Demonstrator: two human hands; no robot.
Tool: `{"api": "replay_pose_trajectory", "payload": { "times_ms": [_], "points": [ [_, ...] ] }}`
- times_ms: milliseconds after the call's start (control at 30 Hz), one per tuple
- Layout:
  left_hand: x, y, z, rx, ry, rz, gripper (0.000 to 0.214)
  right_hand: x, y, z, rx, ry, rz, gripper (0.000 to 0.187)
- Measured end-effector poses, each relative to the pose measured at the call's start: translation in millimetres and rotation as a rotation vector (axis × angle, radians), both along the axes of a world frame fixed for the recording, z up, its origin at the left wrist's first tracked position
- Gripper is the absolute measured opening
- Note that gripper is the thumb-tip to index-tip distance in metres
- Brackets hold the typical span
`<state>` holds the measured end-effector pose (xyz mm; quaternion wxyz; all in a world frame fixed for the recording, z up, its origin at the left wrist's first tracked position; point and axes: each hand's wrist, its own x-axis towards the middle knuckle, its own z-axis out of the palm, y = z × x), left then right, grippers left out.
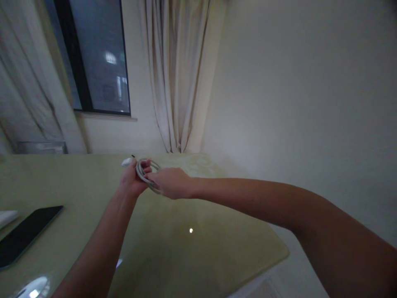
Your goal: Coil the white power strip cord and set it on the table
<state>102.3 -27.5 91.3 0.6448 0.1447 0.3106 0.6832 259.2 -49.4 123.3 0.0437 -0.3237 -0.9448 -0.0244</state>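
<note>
Both my hands meet over the far middle of a pale green table (93,194). My left hand (134,179) is closed around a coil of white cable (143,174), its fingers hooked through the loops. My right hand (171,183) comes in from the right and pinches the same coil on its near side. A white plug end (126,162) of the cable sticks out to the left, just beyond my left hand.
A dark phone or tablet (26,231) lies flat at the table's left side, with a white object (6,217) beside it. A window (96,58) and curtains (173,74) stand behind the table. A plain wall (294,103) fills the right.
</note>
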Motion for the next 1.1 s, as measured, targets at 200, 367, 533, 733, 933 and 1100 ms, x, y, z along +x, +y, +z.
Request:
{"api": "replay_pose_trajectory", "payload": {
  "times_ms": [200,367,533,733,933,1100],
  "points": [
    [-2.5,-2.0,1.6,0.058,-0.213,0.013,0.049,23.5,4.6,-42.2,0.027,0.283,-0.153,0.033],
    [1.5,0.3,-5.5,0.185,-0.213,0.072,0.052,2.0,-18.7,-90.8,-0.78,1.047,-0.364,0.022],
    [23.3,-11.1,-5.6,0.319,-0.185,0.004,0.047,-43.9,-24.7,-99.0,-1.416,1.471,-0.489,0.07],
    [45.5,-18.3,-8.7,0.277,-0.073,-0.01,0.048,-59.0,17.2,-87.9,-1.129,1.833,-0.747,0.039],
    [43.0,-2.5,-36.2,0.166,0.361,0.027,0.039,-34.4,49.3,-119.3,-0.8,1.748,-0.951,0.026],
    [52.9,11.8,-76.8,0.006,0.745,-0.2,0.035,25.2,67.3,-149.3,-0.515,1.468,-1.074,0.027]
  ]
}}
